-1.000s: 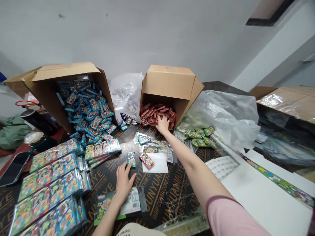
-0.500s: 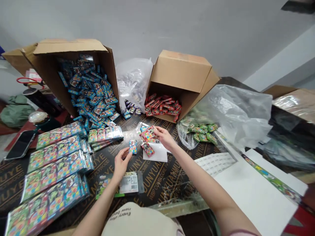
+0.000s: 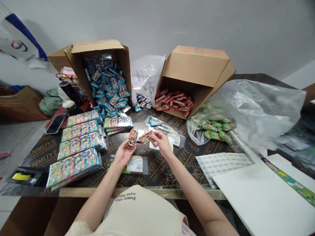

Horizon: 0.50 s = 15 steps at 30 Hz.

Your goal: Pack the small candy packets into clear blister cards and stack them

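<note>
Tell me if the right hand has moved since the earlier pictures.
Yes. The right hand has drawn back from the red packets in the open cardboard box, toward the person, and now holds a colourful packet clearly in front of that box.

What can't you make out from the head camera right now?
All in the head view:
- Red packet in the left hand: print too small to read.
- Second packet in the right hand: partly covered by the fingers.
- Clear plastic bag: contents blurred by the film.
- Printed strip: cut off by the right edge.
</note>
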Available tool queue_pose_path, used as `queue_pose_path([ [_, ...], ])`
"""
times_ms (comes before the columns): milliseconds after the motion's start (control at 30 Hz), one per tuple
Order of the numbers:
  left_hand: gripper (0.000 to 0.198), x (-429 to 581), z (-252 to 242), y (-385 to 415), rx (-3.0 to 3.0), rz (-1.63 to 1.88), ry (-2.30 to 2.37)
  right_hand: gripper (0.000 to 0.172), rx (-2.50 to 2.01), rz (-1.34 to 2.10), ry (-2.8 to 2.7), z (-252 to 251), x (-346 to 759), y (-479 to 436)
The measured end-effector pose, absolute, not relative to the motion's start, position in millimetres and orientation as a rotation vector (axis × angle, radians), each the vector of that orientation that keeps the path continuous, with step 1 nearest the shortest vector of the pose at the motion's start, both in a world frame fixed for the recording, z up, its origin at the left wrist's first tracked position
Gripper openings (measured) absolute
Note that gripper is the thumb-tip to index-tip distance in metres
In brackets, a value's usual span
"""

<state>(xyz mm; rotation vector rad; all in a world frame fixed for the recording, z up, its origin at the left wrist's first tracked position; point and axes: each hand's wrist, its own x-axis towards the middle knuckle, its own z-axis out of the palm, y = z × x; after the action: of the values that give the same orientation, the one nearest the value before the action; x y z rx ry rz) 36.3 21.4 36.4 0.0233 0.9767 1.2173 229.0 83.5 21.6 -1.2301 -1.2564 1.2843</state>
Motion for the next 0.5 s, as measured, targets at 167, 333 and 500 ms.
queue_pose_path([
  [167, 0.026, 23.3, 44.1, 8.9, 0.006, 1.151, 0.805, 0.084, -1.428, 0.685, -1.701, 20.1, 227.4, 72.6],
  [333, 0.029, 37.6, 45.5, -7.3, 0.077, 1.06, 0.695, 0.099, -1.193, 0.584, -2.045, 27.8, 212.4, 32.2],
  [500, 0.028, 57.0, 50.1, -19.3, 0.184, 1.019, 0.68, 0.081, -1.061, 0.446, -1.982, 37.7, 209.5, 14.0],
])
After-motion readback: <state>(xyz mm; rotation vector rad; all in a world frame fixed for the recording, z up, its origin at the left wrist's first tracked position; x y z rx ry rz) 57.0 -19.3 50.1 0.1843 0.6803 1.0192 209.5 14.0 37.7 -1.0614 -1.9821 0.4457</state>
